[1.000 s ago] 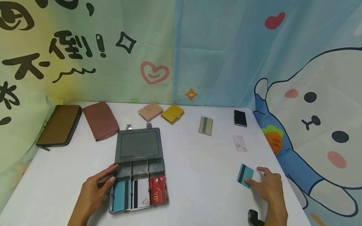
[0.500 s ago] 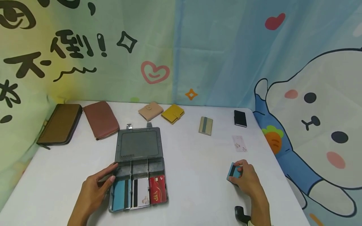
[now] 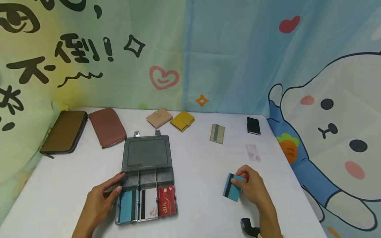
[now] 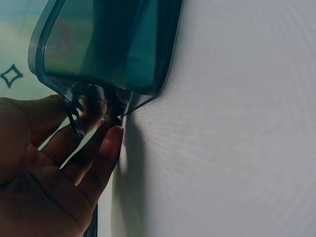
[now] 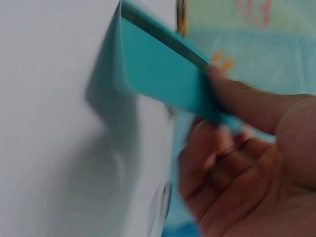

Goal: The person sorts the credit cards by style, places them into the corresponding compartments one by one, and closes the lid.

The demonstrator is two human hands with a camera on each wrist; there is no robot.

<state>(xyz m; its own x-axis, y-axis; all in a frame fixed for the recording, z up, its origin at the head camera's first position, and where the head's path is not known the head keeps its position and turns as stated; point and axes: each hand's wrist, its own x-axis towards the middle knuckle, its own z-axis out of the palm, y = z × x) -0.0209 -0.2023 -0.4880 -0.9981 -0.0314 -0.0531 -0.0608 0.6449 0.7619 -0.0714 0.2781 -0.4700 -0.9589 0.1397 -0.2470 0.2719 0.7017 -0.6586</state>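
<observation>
My right hand (image 3: 252,185) pinches a turquoise card with a dark stripe (image 3: 231,191) between thumb and fingers. The right wrist view shows that card (image 5: 163,64) tilted over the white table, its shadow beneath. At the left, a grey see-through storage case (image 3: 148,177) lies with its lid folded back. My left hand (image 3: 99,201) grips its left edge near the hinge; in the left wrist view the fingers (image 4: 106,153) curl at the case's corner. The front compartments hold a blue striped card (image 3: 126,206), a white striped card (image 3: 148,203) and a red VIP card (image 3: 166,201).
Along the back lie a brown zip case (image 3: 63,132), a reddish-brown zip wallet (image 3: 107,127), a tan card holder (image 3: 159,118) and a yellow one (image 3: 182,121). Farther right are a beige striped card holder (image 3: 217,133), a black one (image 3: 253,126) and a pale patterned card (image 3: 253,152).
My right hand has carried the turquoise card leftward, from the table's right side toward the case. The left hand and the case have stayed in place.
</observation>
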